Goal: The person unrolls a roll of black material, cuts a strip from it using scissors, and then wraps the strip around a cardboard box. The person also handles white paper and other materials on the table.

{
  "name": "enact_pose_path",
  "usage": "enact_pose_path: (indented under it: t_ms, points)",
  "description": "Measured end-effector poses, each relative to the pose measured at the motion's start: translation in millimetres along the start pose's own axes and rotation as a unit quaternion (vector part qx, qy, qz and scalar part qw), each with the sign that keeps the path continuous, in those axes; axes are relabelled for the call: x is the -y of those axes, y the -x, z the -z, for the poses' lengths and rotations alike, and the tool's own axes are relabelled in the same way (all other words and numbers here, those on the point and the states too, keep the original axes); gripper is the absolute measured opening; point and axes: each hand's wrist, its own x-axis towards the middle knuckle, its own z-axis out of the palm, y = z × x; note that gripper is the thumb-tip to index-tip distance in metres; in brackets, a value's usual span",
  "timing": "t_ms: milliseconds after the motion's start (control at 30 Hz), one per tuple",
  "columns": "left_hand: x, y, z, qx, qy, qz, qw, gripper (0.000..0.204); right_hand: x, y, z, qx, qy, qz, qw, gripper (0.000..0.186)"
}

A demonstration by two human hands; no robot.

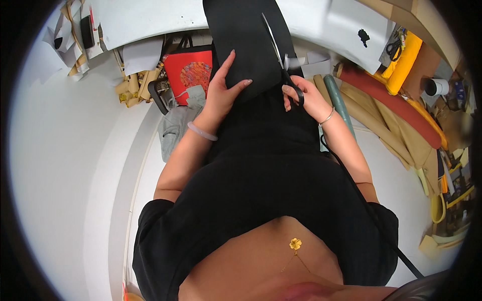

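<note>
Black sheet (246, 45) overhangs white bench (150, 21) edge. Left hand (220, 94): thumb, forefinger spread on sheet, likely steadying; underside grip can't be told. Right hand (312, 100) grips scissors (288, 79), blades along right side, apparently for alignment.

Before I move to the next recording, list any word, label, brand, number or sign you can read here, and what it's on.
None can be read.
Black sheet and scissors: no legible marking.
Red bag: a round multicoloured pattern, no readable lettering.
White cylindrical item at far right: too small and blurred to tell.
</note>
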Motion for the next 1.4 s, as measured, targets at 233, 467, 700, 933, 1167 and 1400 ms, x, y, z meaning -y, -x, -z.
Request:
enact_pose_path:
  t_ms: [233,467,700,933,1167,1400]
  points:
    - [-2.7,0.6,-3.8,0.002,0.007,0.003,1.0,0.084,5.5,-7.4,-2.4,-0.005,0.007,0.011,1.0,0.033]
    - [-2.4,-0.1,-2.2,-0.003,-0.032,0.004,0.999,0.084,-8.4,-12.7,-3.0,-0.01,0.008,0.008,1.0,0.03]
    - [-9.6,1.5,-5.6,0.001,0.007,0.037,0.999,0.084,-23.2,-13.3,-10.2,-0.036,-0.039,0.05,0.997,0.025]
    - [-11.6,7.1,-7.5,0.012,0.002,0.034,0.999,0.085,-9.3,-19.6,-8.2,-0.028,-0.044,0.038,0.998,0.025]
    - [-20.5,17.6,-4.7,0.025,-0.029,0.043,0.998,0.084,9.8,-26.5,-2.4,-0.019,-0.006,0.024,1.0,0.032]
    - [-12.5,19.9,-2.4,0.046,0.019,0.063,0.997,0.083,9.3,-32.7,-2.8,-0.025,-0.022,0.054,0.998,0.034]
